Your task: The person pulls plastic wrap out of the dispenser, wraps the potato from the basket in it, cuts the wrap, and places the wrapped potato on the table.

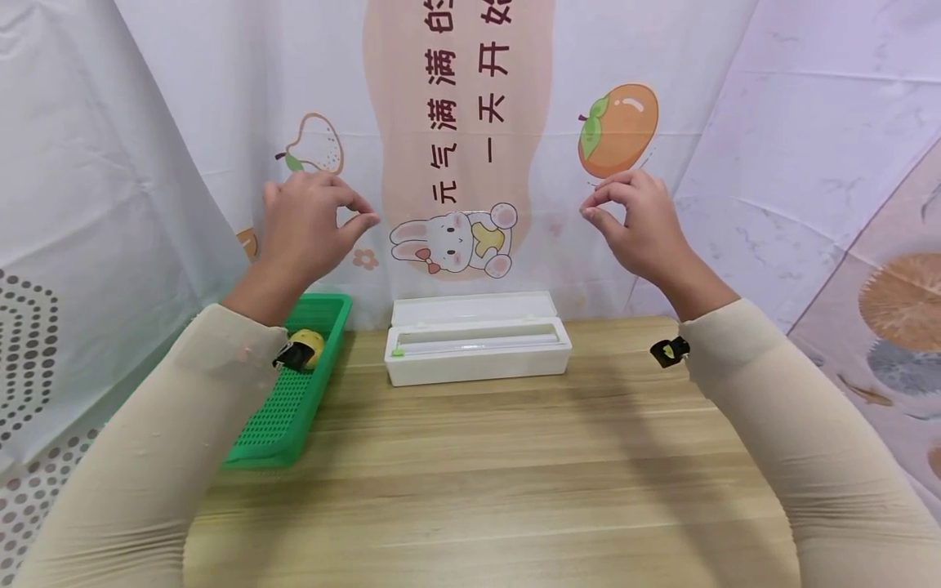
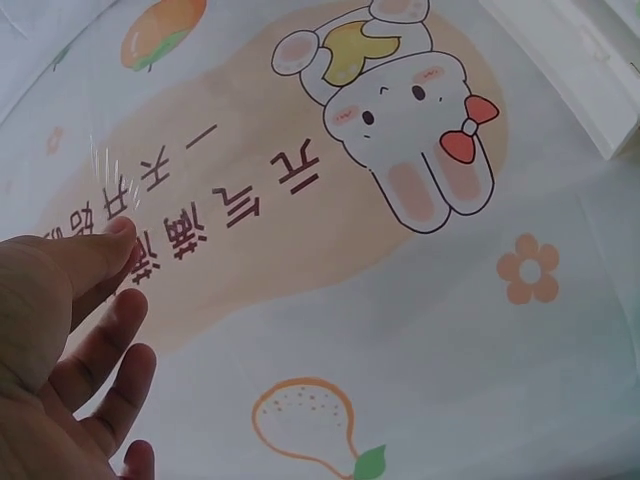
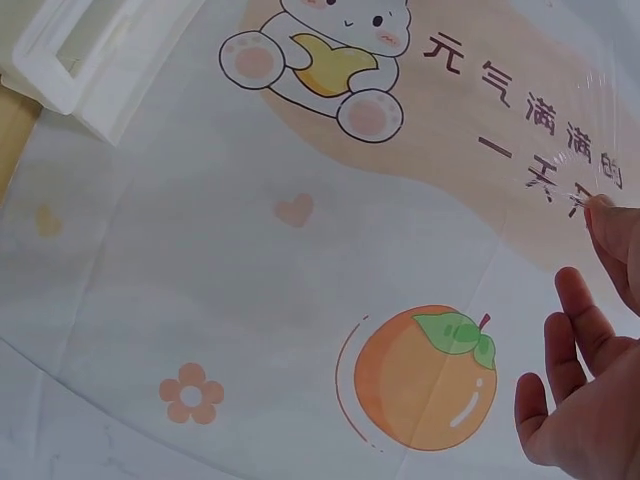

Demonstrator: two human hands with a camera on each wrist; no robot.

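Observation:
Both hands are raised in front of the printed curtain, well above the table. Thumb and index finger of my left hand [image 1: 309, 224] pinch a nearly invisible piece of cling film [image 2: 118, 180], which shows as shiny creases by the fingertips. My right hand [image 1: 641, 224] pinches the film too, and similar creases of cling film [image 3: 588, 150] fan out there. In the head view the film between the hands hardly shows. Below and between them sits a white cling film dispenser box [image 1: 478, 369], its lid [image 1: 474, 308] raised and a small green slider [image 1: 398, 352] at its left end.
At the left of the wooden table [image 1: 470, 482] stands a green plastic basket [image 1: 312, 408], partly behind my left sleeve. A round yellow item [image 1: 309, 347] lies in it. The printed curtain [image 1: 588, 261] hangs right behind the table and dispenser box.

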